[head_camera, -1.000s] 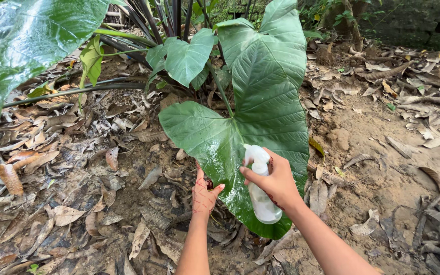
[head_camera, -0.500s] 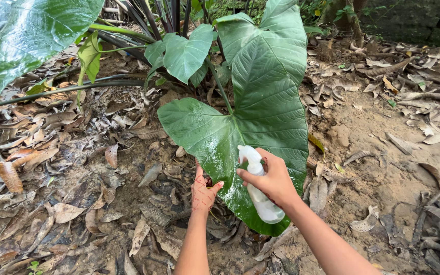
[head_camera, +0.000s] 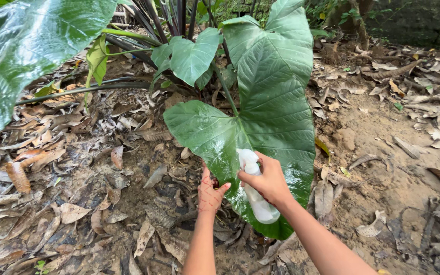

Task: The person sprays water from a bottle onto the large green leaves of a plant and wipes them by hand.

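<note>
Hands at the near tip of a big wet leaf [head_camera: 271, 102], over bare ground. Right hand [head_camera: 269, 181]: wrapped shut around a white spray bottle [head_camera: 256, 201], forefinger over its head, nozzle aimed at the leaf face. Left hand [head_camera: 210, 192]: fingers pinching the leaf's left edge near the tip, steadying it. Step judged: spraying the leaf, lower blade glossy with water already. Next move, as a judgement, calls for keeping the edge held and the nozzle turned toward duller, higher blade. Dry leaves [head_camera: 67, 203]: strewn over the soil at the left edge. Small leaf [head_camera: 192, 56] and dark stems [head_camera: 174, 15]: behind, far edge.
</note>
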